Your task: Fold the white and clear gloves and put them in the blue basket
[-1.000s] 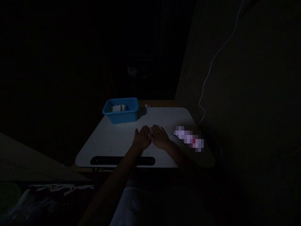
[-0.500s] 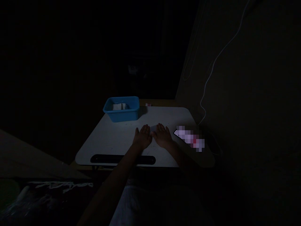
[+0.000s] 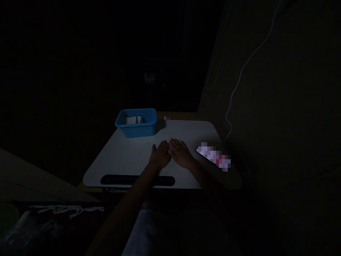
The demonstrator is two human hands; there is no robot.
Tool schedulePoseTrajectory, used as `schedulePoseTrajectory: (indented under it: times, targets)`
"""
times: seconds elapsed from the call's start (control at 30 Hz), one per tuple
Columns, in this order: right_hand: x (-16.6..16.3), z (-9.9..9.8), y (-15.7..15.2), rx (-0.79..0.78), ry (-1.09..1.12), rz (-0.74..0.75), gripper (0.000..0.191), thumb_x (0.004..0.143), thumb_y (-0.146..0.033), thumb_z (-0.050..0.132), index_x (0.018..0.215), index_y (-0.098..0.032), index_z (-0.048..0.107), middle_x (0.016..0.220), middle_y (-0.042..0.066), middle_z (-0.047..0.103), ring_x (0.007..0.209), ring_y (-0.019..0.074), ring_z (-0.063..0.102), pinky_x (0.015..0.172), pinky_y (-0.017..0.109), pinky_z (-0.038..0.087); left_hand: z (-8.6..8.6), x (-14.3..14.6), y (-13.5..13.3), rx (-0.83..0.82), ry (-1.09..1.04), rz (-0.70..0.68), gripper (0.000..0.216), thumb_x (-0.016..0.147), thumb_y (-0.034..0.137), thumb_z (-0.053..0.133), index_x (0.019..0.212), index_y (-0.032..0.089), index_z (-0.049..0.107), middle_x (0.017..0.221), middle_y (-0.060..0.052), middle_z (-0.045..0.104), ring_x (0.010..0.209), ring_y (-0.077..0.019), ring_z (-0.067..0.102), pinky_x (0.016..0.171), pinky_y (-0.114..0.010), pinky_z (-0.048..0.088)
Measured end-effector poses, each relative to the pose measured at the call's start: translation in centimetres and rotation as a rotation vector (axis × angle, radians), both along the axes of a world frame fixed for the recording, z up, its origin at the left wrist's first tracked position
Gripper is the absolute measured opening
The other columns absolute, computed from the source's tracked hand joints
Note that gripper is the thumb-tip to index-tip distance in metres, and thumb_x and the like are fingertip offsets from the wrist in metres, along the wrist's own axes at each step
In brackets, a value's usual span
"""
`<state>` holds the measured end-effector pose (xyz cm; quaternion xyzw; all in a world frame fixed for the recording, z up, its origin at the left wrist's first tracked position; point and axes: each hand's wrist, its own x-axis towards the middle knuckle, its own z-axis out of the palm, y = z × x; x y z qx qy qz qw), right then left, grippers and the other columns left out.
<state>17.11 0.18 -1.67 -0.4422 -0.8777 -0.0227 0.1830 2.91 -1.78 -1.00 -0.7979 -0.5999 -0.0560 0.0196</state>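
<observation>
My left hand (image 3: 160,156) lies flat, palm down, near the middle of the white table (image 3: 133,151), its thumb spread to the left. Beside it my right hand (image 3: 181,153) also lies flat, fingers stretched out and slanting toward the left hand. Under and between the fingers shows a bit of a small pale flat piece (image 3: 170,145), perhaps paper or cloth; the right hand covers most of it. In this dim light its kind is too unclear to name.
A blue plastic basin (image 3: 137,131) with whitish items (image 3: 133,120) in it stands at the back left. At the right lies a lit phone (image 3: 213,156), its screen blurred. A black slot (image 3: 114,180) runs along the front edge. A white cable (image 3: 239,78) hangs at the right.
My right hand has shifted left over the pale piece, closer to my left hand, and now covers more of it. The left hand stays flat in about the same place.
</observation>
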Motion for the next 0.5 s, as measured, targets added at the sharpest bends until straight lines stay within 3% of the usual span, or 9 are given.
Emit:
schedulePoseTrajectory:
  times: [0.07,0.3,0.5]
  targets:
    - [-0.1,0.1,-0.1,-0.044,-0.035,0.040,0.050,0.092,-0.038,0.020,0.133,-0.014,0.036,0.140,0.010,0.036,0.130,0.0196,0.029,0.108,0.045,0.016,0.1,0.0,-0.1,-0.011,-0.002,0.003,0.053,0.086,0.028,0.022,0.136,0.010,0.029,0.145,-0.012,0.023,0.134,-0.0229,0.021,0.104,-0.053,0.018]
    - [-0.3,0.2,-0.3,-0.085,-0.022,-0.054,0.048,0.092,-0.036,0.020,0.128,-0.013,0.043,0.138,0.012,0.039,0.129,0.0209,0.032,0.106,0.047,0.019,0.6,0.1,-0.2,-0.040,0.002,0.018,0.054,0.087,0.030,0.020,0.136,0.009,0.027,0.145,-0.013,0.022,0.134,-0.0225,0.020,0.104,-0.053,0.018]
    - [0.6,-0.4,1.0,-0.059,0.223,-0.185,0.043,0.086,-0.025,0.034,0.123,-0.006,0.048,0.129,0.017,0.048,0.123,0.0234,0.039,0.104,0.040,0.028,0.4,0.1,-0.2,-0.025,0.022,0.010,0.054,0.087,0.030,0.022,0.136,0.009,0.027,0.145,-0.014,0.022,0.134,-0.0234,0.020,0.104,-0.054,0.019]
